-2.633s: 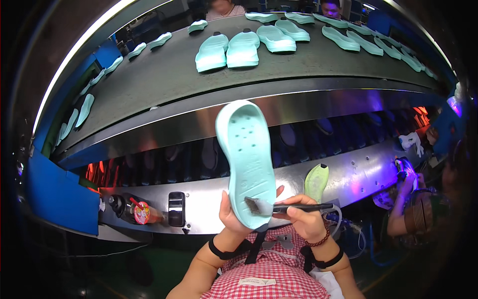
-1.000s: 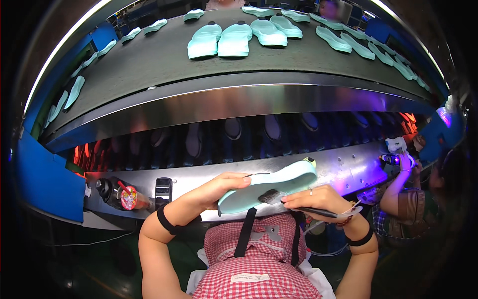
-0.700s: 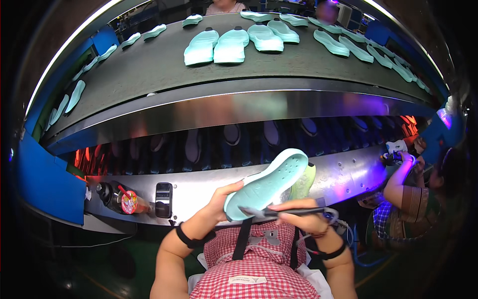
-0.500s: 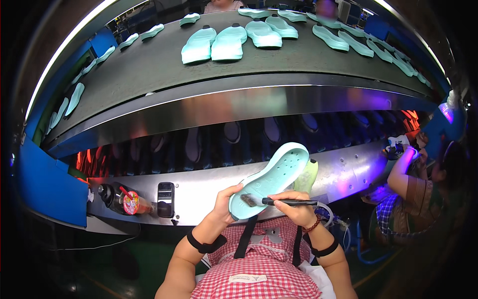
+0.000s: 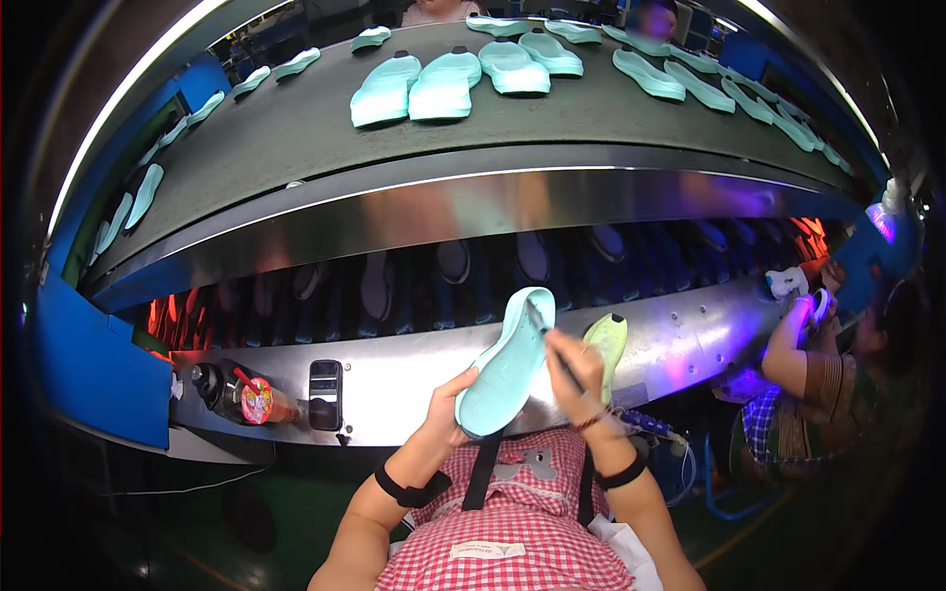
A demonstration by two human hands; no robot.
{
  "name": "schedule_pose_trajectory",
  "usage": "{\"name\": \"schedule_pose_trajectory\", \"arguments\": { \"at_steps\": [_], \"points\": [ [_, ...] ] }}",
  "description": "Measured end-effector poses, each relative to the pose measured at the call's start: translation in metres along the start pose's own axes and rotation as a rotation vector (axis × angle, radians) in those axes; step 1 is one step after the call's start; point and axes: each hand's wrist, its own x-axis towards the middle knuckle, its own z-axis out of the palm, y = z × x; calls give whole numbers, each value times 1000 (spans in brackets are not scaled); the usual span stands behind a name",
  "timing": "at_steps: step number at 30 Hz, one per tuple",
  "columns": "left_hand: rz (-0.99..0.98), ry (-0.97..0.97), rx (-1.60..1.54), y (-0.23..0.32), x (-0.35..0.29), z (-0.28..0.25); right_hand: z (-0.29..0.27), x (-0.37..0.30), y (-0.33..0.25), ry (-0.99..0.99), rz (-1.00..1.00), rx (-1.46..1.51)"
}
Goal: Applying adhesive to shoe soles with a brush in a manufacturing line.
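The left hand (image 5: 451,402), fingers curled, grips the near end of a pale-turquoise moulded shoe sole (image 5: 501,372) above the shiny metal counter (image 5: 404,394); the right hand (image 5: 584,366) closes around a slim black-handled brush (image 5: 568,372) at its far end. Beyond, turquoise soles (image 5: 444,86) line a dark belt (image 5: 296,138).

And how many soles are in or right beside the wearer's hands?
2: a pale turquoise sole held in the left hand, and a yellow-green sole lying on the metal ledge just right of the right hand. Others could be hidden behind the hands.
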Motion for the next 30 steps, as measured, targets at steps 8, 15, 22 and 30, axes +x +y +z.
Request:
{"name": "schedule_pose_trajectory", "arguments": {
  "at_steps": [8, 15, 22, 30],
  "points": [
    [165, 22, 247, 25, -10, -21, -34, -12, -73, -616, 357, 558],
    [825, 8, 430, 158, -93, 83, -74, -22, -41, -72, 583, 1100],
    [897, -208, 121, 266, -101, 95, -44, -47, -11, -28, 726, 1104],
    [1313, -8, -440, 389, -88, 69, -39, -35, -7, -38, 759, 1130]
  ]
}}
